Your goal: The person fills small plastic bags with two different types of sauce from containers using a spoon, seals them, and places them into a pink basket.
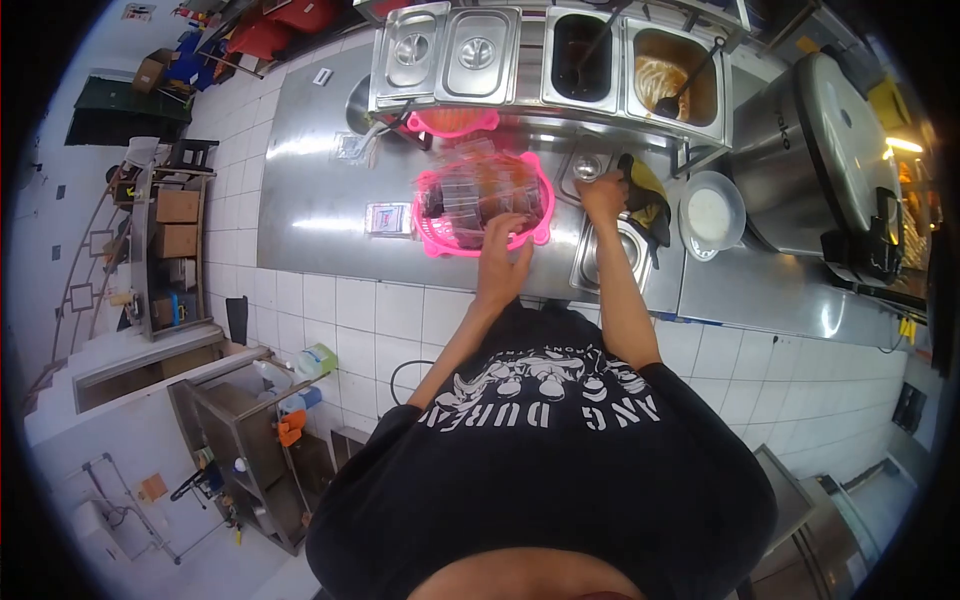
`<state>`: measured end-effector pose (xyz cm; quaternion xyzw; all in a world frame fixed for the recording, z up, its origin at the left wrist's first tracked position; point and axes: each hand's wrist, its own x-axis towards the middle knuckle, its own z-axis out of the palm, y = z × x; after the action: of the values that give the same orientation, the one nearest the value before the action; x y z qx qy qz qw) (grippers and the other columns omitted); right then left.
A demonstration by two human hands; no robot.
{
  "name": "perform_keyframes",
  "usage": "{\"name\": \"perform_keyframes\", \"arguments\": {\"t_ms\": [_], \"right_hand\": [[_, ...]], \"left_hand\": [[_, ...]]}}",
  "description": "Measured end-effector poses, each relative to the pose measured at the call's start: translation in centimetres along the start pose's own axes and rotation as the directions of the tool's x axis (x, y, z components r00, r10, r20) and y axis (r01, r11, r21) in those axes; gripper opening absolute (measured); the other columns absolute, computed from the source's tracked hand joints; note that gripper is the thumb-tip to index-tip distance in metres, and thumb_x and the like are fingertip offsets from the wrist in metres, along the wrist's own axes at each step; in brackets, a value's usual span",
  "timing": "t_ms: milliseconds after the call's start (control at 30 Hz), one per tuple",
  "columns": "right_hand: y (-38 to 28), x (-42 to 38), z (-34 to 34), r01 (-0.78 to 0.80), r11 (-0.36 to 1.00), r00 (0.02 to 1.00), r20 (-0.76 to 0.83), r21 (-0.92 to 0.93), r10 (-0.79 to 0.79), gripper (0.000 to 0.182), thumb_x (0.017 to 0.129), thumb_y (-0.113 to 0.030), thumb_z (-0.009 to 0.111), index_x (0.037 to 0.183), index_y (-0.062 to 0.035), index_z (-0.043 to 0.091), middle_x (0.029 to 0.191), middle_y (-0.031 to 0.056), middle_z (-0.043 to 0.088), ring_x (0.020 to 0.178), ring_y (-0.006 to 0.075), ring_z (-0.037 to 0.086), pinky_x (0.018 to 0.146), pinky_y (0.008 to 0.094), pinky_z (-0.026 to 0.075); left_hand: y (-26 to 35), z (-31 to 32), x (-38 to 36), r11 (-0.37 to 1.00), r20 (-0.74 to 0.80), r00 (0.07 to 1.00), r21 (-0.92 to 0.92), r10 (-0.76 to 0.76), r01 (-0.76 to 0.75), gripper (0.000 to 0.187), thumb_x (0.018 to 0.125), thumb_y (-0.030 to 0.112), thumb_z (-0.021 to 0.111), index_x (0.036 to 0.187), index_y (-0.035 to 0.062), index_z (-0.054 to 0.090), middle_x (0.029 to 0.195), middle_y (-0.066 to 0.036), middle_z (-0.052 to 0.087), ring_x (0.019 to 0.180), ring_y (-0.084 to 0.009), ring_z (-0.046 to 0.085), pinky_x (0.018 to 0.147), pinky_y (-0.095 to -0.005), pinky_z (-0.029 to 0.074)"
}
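On the steel counter [320,180] sits a pink basket [545,215] filled with clear plastic packets [465,205], with something orange-brown among them. My left hand [504,262] reaches to the basket's near edge, fingers apart, fingertips at the packets. My right hand [603,197] is beside a small steel lid with a round knob [588,168]; its fingers are bent, and what they hold, if anything, is hidden. A dark and yellow cloth [650,200] lies just right of that hand. Below the right hand is a steel pan with a lid [590,262].
Two lidded steel pans [445,50] and two open pans with sauce [672,75] stand on a rack at the back. To the right are a white bowl [710,215] and a large steel cooker [800,150]. A flat packet [390,219] lies left of the basket.
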<state>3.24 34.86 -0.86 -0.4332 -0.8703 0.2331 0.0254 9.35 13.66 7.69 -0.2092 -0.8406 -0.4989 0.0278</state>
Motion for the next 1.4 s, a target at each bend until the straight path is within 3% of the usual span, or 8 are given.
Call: {"name": "perform_keyframes", "arguments": {"t_ms": [200, 333, 500, 567, 633, 733, 1067, 1400], "right_hand": [[3.3, 3.8, 2.6, -0.095, 0.829, 0.990, 0.138, 0.551, 0.022, 0.052, 0.075, -0.022, 0.077, 0.114, 0.0046, 0.056, 0.104, 0.0203, 0.065, 0.093, 0.0294, 0.066, 0.084, 0.0387, 0.050], [3.2, -5.0, -9.1, -0.185, 0.423, 0.942, 0.283, 0.887, -0.180, 0.038, 0.089, -0.008, 0.061, 0.126, -0.0001, 0.056, 0.108, 0.0081, 0.063, 0.097, 0.0140, 0.059, 0.076, 0.0289, 0.049], [-4.4, -14.0, -22.2, 0.059, 0.615, 0.976, 0.085, 0.786, -0.202, 0.044, 0.093, -0.007, 0.053, 0.136, -0.0004, 0.045, 0.111, 0.0066, 0.061, 0.097, 0.0137, 0.057, 0.081, 0.0304, 0.047], [-10.1, -13.0, -24.4, 0.224, 0.870, 0.959, 0.059, 0.440, -0.277, 0.053, 0.091, -0.003, 0.051, 0.142, 0.0020, 0.038, 0.124, 0.0169, 0.059, 0.114, 0.0247, 0.058, 0.097, 0.0337, 0.044], [-11.9, -8.6, -20.6, 0.580, 0.814, 0.798, -0.219, 0.026, -0.561, 0.055, 0.087, 0.000, 0.050, 0.141, 0.0019, 0.037, 0.123, 0.0239, 0.058, 0.112, 0.0349, 0.059, 0.095, 0.0401, 0.046], [-17.5, -3.5, -15.9, 0.323, 0.891, 0.897, -0.197, -0.320, -0.396, 0.056, 0.083, -0.003, 0.055, 0.137, -0.0015, 0.041, 0.124, 0.0251, 0.053, 0.116, 0.0422, 0.050, 0.091, 0.0573, 0.043], [-21.4, 0.9, -11.4, 0.143, 0.959, 0.925, -0.311, -0.244, -0.217, 0.063, 0.090, -0.047, 0.056, 0.125, 0.0050, 0.052, 0.127, 0.0242, 0.048, 0.119, 0.0410, 0.044, 0.094, 0.0582, 0.039], [-20.1, 5.4, -10.2, 0.362, 0.926, 0.689, -0.638, -0.109, -0.344, 0.039, 0.089, -0.034, 0.061, 0.113, -0.0028, 0.061, 0.120, 0.0198, 0.051, 0.111, 0.0385, 0.047, 0.090, 0.0516, 0.039]], "left_hand": [[-1.2, 1.2, 3.8, 0.977, 0.117, 0.990, -0.209, 0.074, -0.048, 0.033, 0.088, 0.005, 0.067, 0.118, 0.0004, 0.055, 0.119, -0.013, 0.055, 0.098, -0.0204, 0.063, 0.083, -0.0299, 0.052], [-2.6, -0.8, 5.4, 0.945, 0.233, 0.972, -0.325, 0.037, 0.042, 0.034, 0.089, 0.006, 0.066, 0.121, 0.0007, 0.054, 0.118, -0.012, 0.054, 0.099, -0.0184, 0.064, 0.080, -0.0283, 0.053], [-5.2, -3.9, 6.8, 0.848, 0.317, 0.948, -0.491, -0.041, 0.201, 0.033, 0.089, 0.009, 0.067, 0.118, -0.0012, 0.054, 0.113, -0.014, 0.057, 0.094, -0.0202, 0.065, 0.075, -0.0307, 0.055], [-6.1, -4.7, 7.4, 0.842, 0.372, 0.928, -0.493, -0.024, 0.220, 0.032, 0.089, 0.009, 0.067, 0.117, -0.0010, 0.054, 0.114, -0.014, 0.057, 0.094, -0.0205, 0.065, 0.076, -0.0308, 0.055], [-6.5, -5.9, 7.7, 0.847, 0.417, 0.909, -0.481, -0.005, 0.225, 0.032, 0.089, 0.009, 0.067, 0.117, -0.0009, 0.054, 0.115, -0.014, 0.056, 0.094, -0.0209, 0.066, 0.076, -0.0309, 0.055], [-6.8, -7.6, 9.0, 0.854, 0.412, 0.904, -0.505, 0.113, 0.124, 0.031, 0.090, 0.010, 0.066, 0.117, -0.0001, 0.054, 0.117, -0.013, 0.055, 0.094, -0.0215, 0.066, 0.078, -0.0317, 0.055], [-9.7, -10.7, 6.5, 0.861, 0.433, 0.901, -0.447, -0.030, 0.243, 0.029, 0.090, 0.012, 0.065, 0.116, 0.0014, 0.056, 0.115, -0.012, 0.057, 0.093, -0.0209, 0.067, 0.079, -0.0331, 0.054], [-3.5, -7.0, 9.8, 0.848, 0.456, 0.886, -0.499, 0.082, 0.178, 0.029, 0.090, 0.010, 0.065, 0.117, 0.0012, 0.056, 0.116, -0.012, 0.056, 0.090, -0.0208, 0.066, 0.080, -0.0320, 0.053]]}}
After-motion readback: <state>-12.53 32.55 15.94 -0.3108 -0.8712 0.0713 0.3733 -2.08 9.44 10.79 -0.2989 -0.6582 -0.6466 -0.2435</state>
